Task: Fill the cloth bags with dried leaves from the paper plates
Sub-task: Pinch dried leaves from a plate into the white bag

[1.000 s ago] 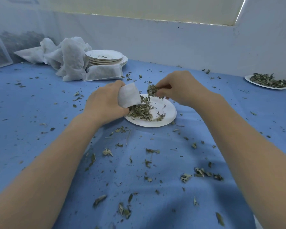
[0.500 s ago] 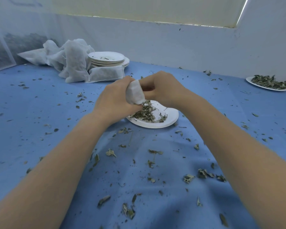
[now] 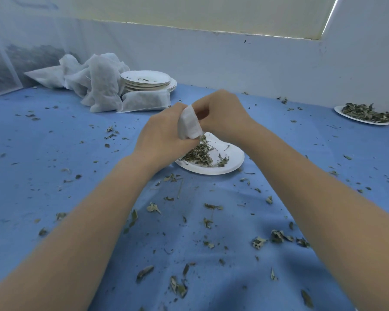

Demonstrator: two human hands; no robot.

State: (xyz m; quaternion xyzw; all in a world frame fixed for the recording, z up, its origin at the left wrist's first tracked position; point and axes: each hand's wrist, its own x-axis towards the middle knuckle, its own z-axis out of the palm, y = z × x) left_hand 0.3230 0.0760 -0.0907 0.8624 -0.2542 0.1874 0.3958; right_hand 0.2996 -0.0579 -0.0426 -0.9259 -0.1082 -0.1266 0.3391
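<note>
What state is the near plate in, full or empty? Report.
Partly full: the near plate holds a small leaf pile, with bare white rim showing.

One wide-angle view from my head, looking forward and down along both my forearms. My left hand (image 3: pixel 164 133) and right hand (image 3: pixel 225 115) meet close in, mid-frame, above the blue surface (image 3: pixel 54 176). The white wall (image 3: pixel 234 63) stands behind. The far left corner looks hazy, perhaps through netting.

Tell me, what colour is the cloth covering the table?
Blue: the table cloth shows plainly in the head view, strewn with dried leaf bits.
</note>
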